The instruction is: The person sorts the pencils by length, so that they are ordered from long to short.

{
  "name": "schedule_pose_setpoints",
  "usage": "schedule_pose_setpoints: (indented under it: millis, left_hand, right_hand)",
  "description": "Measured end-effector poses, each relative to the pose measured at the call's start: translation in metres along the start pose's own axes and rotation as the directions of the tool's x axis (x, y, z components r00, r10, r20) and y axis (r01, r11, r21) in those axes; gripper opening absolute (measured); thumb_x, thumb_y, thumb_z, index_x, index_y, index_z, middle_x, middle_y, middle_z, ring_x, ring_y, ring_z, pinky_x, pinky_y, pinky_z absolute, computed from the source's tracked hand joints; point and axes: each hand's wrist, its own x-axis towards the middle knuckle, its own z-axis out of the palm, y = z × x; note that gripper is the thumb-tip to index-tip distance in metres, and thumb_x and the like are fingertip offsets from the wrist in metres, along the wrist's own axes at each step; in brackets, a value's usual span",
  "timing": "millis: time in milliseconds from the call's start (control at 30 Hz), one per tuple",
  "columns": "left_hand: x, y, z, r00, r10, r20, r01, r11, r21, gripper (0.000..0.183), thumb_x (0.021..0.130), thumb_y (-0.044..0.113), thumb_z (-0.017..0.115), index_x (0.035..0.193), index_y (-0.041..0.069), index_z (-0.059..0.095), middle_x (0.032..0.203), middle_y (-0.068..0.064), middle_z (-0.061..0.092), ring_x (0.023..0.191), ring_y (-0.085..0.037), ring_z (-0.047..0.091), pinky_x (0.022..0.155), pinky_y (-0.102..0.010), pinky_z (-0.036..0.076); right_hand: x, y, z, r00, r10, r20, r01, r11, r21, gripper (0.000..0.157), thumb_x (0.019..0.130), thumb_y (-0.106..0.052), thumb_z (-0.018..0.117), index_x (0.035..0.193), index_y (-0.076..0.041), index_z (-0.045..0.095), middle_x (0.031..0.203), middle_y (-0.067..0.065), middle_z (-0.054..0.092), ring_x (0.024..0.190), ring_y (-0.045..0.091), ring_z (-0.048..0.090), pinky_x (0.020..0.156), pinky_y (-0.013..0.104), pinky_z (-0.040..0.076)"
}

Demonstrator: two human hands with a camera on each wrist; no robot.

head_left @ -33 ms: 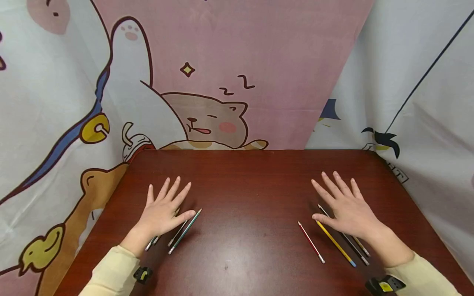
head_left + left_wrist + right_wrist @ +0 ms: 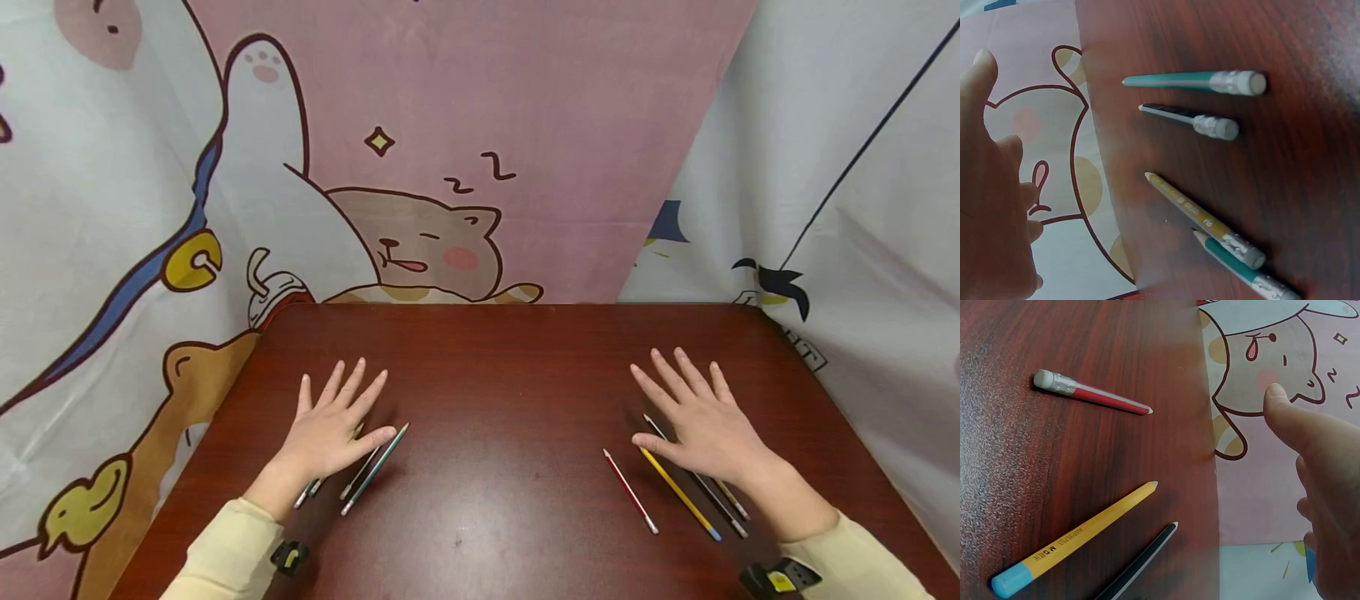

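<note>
My left hand [image 2: 330,435] hovers with its fingers spread above a group of pencils at the left of the table. Nearest its thumb lie a teal pencil [image 2: 1172,80] and a black-and-silver pencil [image 2: 1175,117]. A gold pencil [image 2: 1188,209] overlaps a green pencil [image 2: 1230,257] lower in the left wrist view. On the right side, my right hand [image 2: 708,433], its fingers also fanned out, is over more pencils. A red pencil [image 2: 630,491] lies left of that hand. A yellow pencil [image 2: 1079,537] and a black pencil [image 2: 1138,562] run beneath it, partly hidden in the head view.
Another pencil [image 2: 732,500] shows its eraser end under the right wrist. The dark red-brown table [image 2: 487,400] ends at a cartoon-printed cloth [image 2: 585,150] behind it. Black wrist devices [image 2: 289,557] sit at both cream sleeves [image 2: 232,550].
</note>
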Motion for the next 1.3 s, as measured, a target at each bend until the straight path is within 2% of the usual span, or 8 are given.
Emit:
schedule_pose_setpoints:
  millis: [267,400,600,833,1067,1167,1300]
  left_hand:
    - [-0.002,-0.002,0.004,1.0,-0.011,0.011,0.011,1.0,-0.012,0.085,0.091,0.073,0.044,0.158,0.025,0.026,0.164,-0.012,0.014,0.149,-0.037,0.005,0.108,-0.069,-0.007]
    - [-0.003,-0.004,0.004,1.0,-0.017,0.01,0.018,0.999,-0.029,0.085,0.09,0.073,0.045,0.158,0.024,0.026,0.163,-0.013,0.017,0.149,-0.038,0.01,0.109,-0.07,-0.003]
    - [-0.007,-0.009,0.003,1.0,-0.011,-0.013,0.01,0.998,-0.063,0.086,0.089,0.071,0.05,0.157,0.021,0.03,0.16,-0.014,0.027,0.145,-0.039,0.023,0.108,-0.069,0.007]
    - [-0.011,-0.014,0.006,0.999,-0.003,-0.049,0.001,0.998,-0.056,0.09,0.087,0.072,0.053,0.155,0.016,0.035,0.153,-0.014,0.041,0.138,-0.039,0.038,0.108,-0.066,0.021]
    - [-0.015,-0.015,0.011,0.996,0.019,-0.084,-0.028,0.993,-0.114,0.089,0.085,0.066,0.063,0.15,0.01,0.042,0.146,-0.015,0.049,0.13,-0.037,0.049,0.102,-0.055,0.04]
    - [-0.018,-0.015,0.013,0.996,0.021,-0.087,-0.033,0.99,-0.137,0.089,0.084,0.065,0.065,0.149,0.009,0.043,0.144,-0.014,0.051,0.128,-0.034,0.051,0.1,-0.052,0.043]
    - [-0.022,-0.014,0.015,0.994,0.019,-0.103,-0.035,0.987,-0.154,0.087,0.083,0.062,0.067,0.147,0.008,0.046,0.139,-0.015,0.056,0.124,-0.034,0.054,0.096,-0.052,0.046]
  right_hand:
    - [-0.002,0.001,0.002,1.0,-0.003,0.005,0.003,1.0,0.014,0.093,0.083,-0.062,0.067,0.156,-0.02,0.029,0.159,0.019,0.025,0.148,0.04,0.009,0.113,0.062,-0.007]
    - [-0.003,0.003,0.003,1.0,-0.002,0.004,0.002,1.0,0.03,0.094,0.083,-0.061,0.068,0.157,-0.019,0.028,0.159,0.02,0.025,0.149,0.039,0.008,0.113,0.062,-0.006]
    - [-0.006,0.003,0.005,1.0,-0.006,-0.001,0.006,0.998,0.069,0.096,0.081,-0.057,0.072,0.156,-0.015,0.029,0.157,0.021,0.029,0.148,0.039,0.012,0.114,0.059,-0.004]
    - [-0.012,0.002,0.012,1.0,-0.011,-0.012,0.012,0.994,0.106,0.096,0.081,-0.054,0.074,0.156,-0.012,0.03,0.153,0.023,0.035,0.147,0.037,0.018,0.117,0.053,-0.003]
    - [-0.02,0.004,0.018,0.998,-0.019,-0.052,0.026,0.991,0.128,0.094,0.079,-0.048,0.078,0.154,-0.01,0.035,0.148,0.023,0.043,0.138,0.043,0.033,0.119,0.046,0.001]
    - [-0.023,0.005,0.019,0.998,-0.008,-0.064,0.018,0.988,0.154,0.092,0.079,-0.045,0.08,0.152,-0.009,0.037,0.146,0.021,0.045,0.135,0.043,0.037,0.119,0.044,0.009]
    - [-0.028,0.008,0.02,0.996,0.006,-0.088,0.011,0.981,0.192,0.089,0.076,-0.04,0.083,0.149,-0.007,0.043,0.143,0.02,0.048,0.13,0.042,0.042,0.106,0.054,0.031]
